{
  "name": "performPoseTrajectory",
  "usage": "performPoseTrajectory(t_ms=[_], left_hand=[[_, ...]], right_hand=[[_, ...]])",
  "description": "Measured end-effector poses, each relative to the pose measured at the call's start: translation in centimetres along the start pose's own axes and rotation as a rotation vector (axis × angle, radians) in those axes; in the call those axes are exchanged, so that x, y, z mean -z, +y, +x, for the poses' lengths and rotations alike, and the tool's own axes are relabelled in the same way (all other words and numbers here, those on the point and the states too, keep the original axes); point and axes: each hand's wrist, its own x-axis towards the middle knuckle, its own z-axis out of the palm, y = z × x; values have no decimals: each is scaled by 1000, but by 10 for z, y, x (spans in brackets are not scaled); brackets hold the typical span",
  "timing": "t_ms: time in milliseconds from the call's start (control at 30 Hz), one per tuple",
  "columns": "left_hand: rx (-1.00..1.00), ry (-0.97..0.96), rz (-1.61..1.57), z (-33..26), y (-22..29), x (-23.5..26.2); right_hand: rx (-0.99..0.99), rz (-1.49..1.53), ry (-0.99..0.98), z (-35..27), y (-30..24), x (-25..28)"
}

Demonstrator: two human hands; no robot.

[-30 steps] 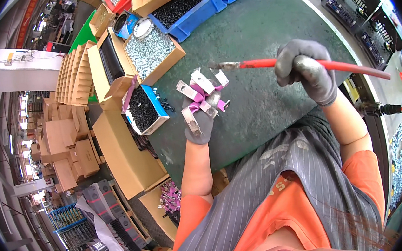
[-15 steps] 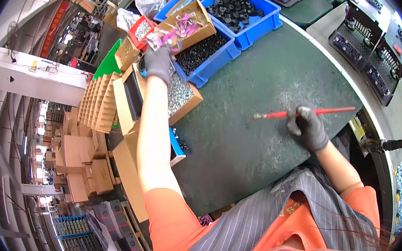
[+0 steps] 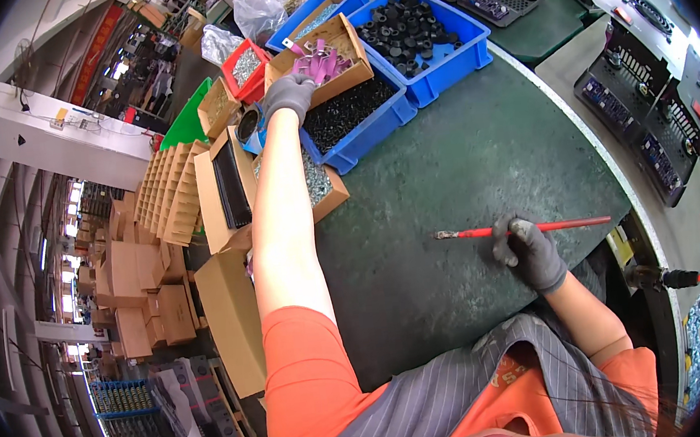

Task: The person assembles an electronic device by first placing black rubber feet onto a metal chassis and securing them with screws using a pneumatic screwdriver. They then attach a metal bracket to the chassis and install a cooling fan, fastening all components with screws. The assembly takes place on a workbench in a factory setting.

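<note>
Your left arm is stretched right across the counter (image 3: pixel 480 164) and over the boxes of small parts, so a dragged elbow could tip the cardboard box (image 3: pixel 326 61) your left hand (image 3: pixel 287 94) is clenched on, spilling its pink pieces (image 3: pixel 320 63). Your right hand (image 3: pixel 528 252) grasps the red screwdriver (image 3: pixel 528 227) lying flat near the counter's edge; its long shaft could swing or roll off if your grip slackens.

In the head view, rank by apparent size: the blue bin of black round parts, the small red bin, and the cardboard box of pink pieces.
1. Blue bin of black round parts
2. Cardboard box of pink pieces
3. Small red bin
</note>
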Motion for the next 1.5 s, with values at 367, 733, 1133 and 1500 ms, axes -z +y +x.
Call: performPoseTrajectory(t_ms=[367,733,1133,1500], left_hand=[[-157,-109,127,22,0,6],[52,18,-76,33,11,-27],[-186,182,-1264,-69,13,-10],[196,-237,-1413,-367,-92,-61]], right_hand=[[19,4,-18,1,1,1],[7,35,-13,2,-2,3],[49,141,-26,2,-5,3],[119,-286,-344,59,-49,-67]])
